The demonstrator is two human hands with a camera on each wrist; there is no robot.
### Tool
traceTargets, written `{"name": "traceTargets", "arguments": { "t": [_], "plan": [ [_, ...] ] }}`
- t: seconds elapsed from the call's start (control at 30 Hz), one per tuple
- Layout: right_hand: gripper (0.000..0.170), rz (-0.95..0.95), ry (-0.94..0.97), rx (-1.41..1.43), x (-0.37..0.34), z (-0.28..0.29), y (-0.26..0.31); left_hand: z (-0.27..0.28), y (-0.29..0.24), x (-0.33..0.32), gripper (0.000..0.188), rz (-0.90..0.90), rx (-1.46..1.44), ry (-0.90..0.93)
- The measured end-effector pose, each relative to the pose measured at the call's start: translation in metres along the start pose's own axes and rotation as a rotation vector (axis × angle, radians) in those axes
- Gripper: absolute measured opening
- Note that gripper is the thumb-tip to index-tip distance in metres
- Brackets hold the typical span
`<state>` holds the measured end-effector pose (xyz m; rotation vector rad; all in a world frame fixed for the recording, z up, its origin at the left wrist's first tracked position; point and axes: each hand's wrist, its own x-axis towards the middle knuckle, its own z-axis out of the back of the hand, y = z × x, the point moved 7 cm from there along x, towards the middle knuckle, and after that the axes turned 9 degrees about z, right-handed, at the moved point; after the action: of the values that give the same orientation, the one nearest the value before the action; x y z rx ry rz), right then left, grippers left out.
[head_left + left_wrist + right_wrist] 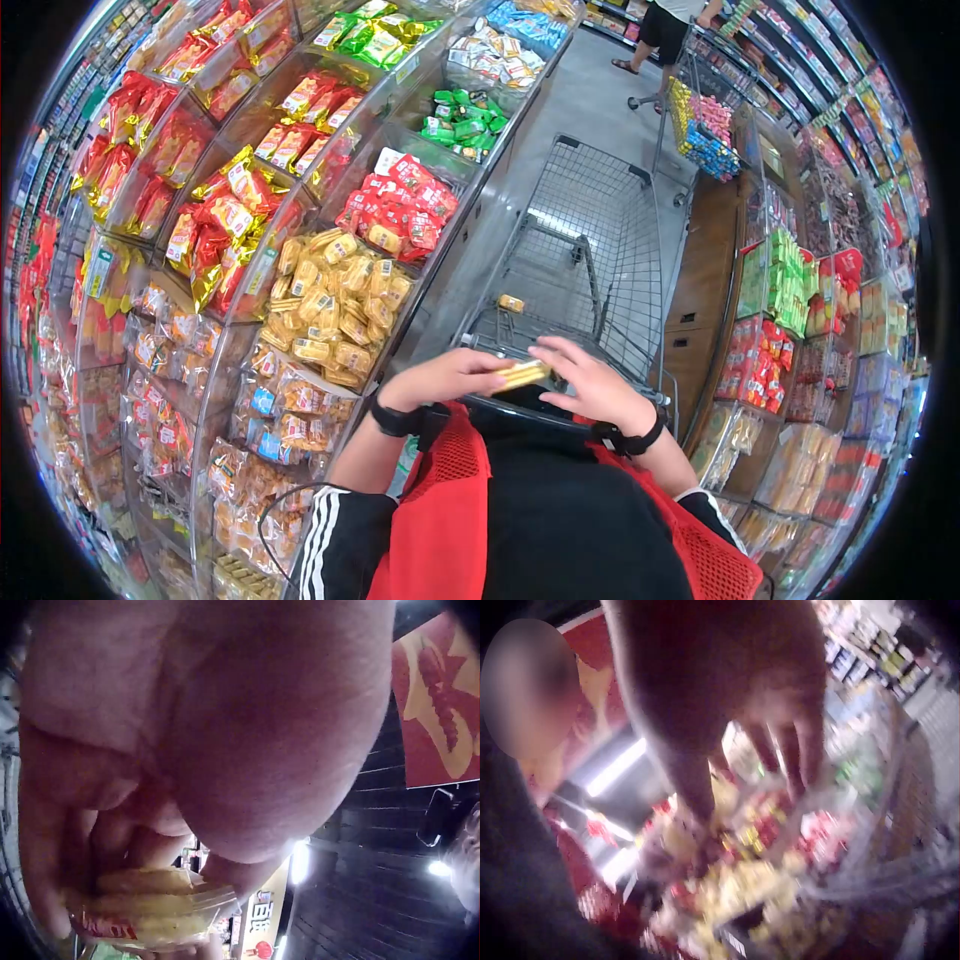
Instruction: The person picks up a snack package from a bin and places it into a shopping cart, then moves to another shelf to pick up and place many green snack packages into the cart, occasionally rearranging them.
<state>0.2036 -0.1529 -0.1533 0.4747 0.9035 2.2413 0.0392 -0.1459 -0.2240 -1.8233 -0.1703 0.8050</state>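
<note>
A yellow package (525, 373) sits pinched by its left end between thumb and fingers in a shopper's left grip (450, 377), a hold that appears to leave its other end uncovered. The left wrist view shows clear wrap and red print on it. At that free end, the right grip (592, 386) is spread and relaxed, thumb and fingers to either side of the package, apparently to steady or guide it; whether they touch it cannot be told, as the right wrist view is blurred.

Just below both grips runs the cart handle (520, 408), so the package is held close to the body, over the near edge of the cart (610, 149). Ahead of the left grip, a small package (511, 303) lies alone in the cart, its yellow wrap much like that of the held one.

To the left of the left grip, within a short reach, similar yellow packages (325, 310) fill a bin, heaped loose, it seems, for picking by the piece. Beyond them, red packets (400, 207) and then green packets (465, 122) occupy their own compartments, probably to keep kinds apart. Farthest ahead of the grips, another person (665, 40) stands in the aisle.
</note>
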Motion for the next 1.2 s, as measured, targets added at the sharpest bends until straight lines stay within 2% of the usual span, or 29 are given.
{"name": "traceTargets", "arguments": {
  "t": [0.1,0.23,0.33,0.37,0.4,0.47,0.5,0.53,0.57,0.6,0.63,0.67,0.7,0.77,0.83,0.87,0.97,1.03,1.07,1.1,1.17,1.2],
  "plan": [
    [0.053,0.050,0.146,-0.030,0.015,-0.010,-0.021,-0.008,0.007,0.014,0.044,0.001,-0.064,0.055],
    [0.047,0.073,0.124,0.071,0.028,-0.003,-0.029,-0.009,0.015,0.014,0.045,-0.012,-0.204,-0.004],
    [0.042,0.071,0.156,0.165,0.032,-0.010,-0.037,0.004,0.024,0.002,0.046,-0.015,-0.134,-0.167],
    [0.043,0.001,0.151,0.217,0.032,-0.010,-0.048,0.013,0.025,-0.005,0.046,-0.021,-0.108,-0.232],
    [0.044,-0.023,0.158,0.156,0.032,-0.010,-0.065,0.027,0.017,-0.016,0.048,-0.079,-0.187,-0.336],
    [0.045,-0.113,0.227,0.035,0.031,-0.011,-0.122,0.067,0.025,-0.051,0.046,-0.024,-0.295,-0.721],
    [0.045,-0.179,0.292,-0.018,0.030,-0.013,-0.158,0.086,0.035,-0.068,0.045,-0.013,-0.366,-0.928],
    [0.044,-0.290,0.348,-0.030,0.030,-0.014,-0.195,0.110,0.066,-0.088,0.043,0.048,-0.345,-1.125],
    [0.043,-0.399,0.404,-0.041,0.030,-0.017,-0.236,0.110,0.046,-0.105,0.040,0.011,-0.387,-1.233],
    [0.042,-0.422,0.482,-0.064,0.033,-0.036,-0.305,0.116,0.062,-0.124,0.041,0.094,-0.462,-1.369],
    [0.041,-0.435,0.559,-0.095,0.036,-0.062,-0.362,0.122,0.081,-0.130,0.042,0.015,-0.331,-1.420],
    [0.040,-0.438,0.598,-0.099,0.038,-0.085,-0.397,0.120,0.100,-0.128,0.040,-0.011,-0.445,-1.389],
    [0.039,-0.439,0.644,-0.103,0.038,-0.109,-0.426,0.108,0.093,-0.116,0.039,-0.086,-0.600,-1.350],
    [0.038,-0.390,0.723,-0.108,0.041,-0.158,-0.466,0.090,0.096,-0.091,0.041,-0.032,-0.669,-1.217],
    [0.044,-0.473,0.783,-0.157,0.040,-0.209,-0.502,0.074,0.126,-0.067,0.043,-0.040,-0.729,-1.096],
    [0.045,-0.522,0.772,-0.120,0.048,-0.225,-0.505,0.065,0.131,-0.056,0.047,0.070,-0.714,-1.054],
    [0.047,-0.620,0.753,-0.058,0.075,-0.266,-0.512,0.056,0.139,-0.043,0.067,-0.012,-0.811,-1.093],
    [0.046,-0.610,0.770,-0.079,0.089,-0.286,-0.526,0.054,0.156,-0.049,0.080,0.032,-0.822,-1.111],
    [0.045,-0.494,0.567,-0.072,0.073,-0.327,-0.578,0.052,0.159,-0.050,0.082,0.027,-0.872,-1.138],
    [0.039,-0.652,0.650,-0.025,0.073,-0.342,-0.593,0.051,0.165,-0.050,0.079,0.045,-0.892,-1.092],
    [0.033,-0.695,0.493,0.188,0.084,-0.362,-0.599,0.057,0.171,-0.051,0.076,0.003,-0.858,-1.015],
    [0.032,-0.740,0.392,0.160,0.081,-0.348,-0.598,0.058,0.175,-0.051,0.074,-0.005,-0.900,-0.985]
  ]
}}
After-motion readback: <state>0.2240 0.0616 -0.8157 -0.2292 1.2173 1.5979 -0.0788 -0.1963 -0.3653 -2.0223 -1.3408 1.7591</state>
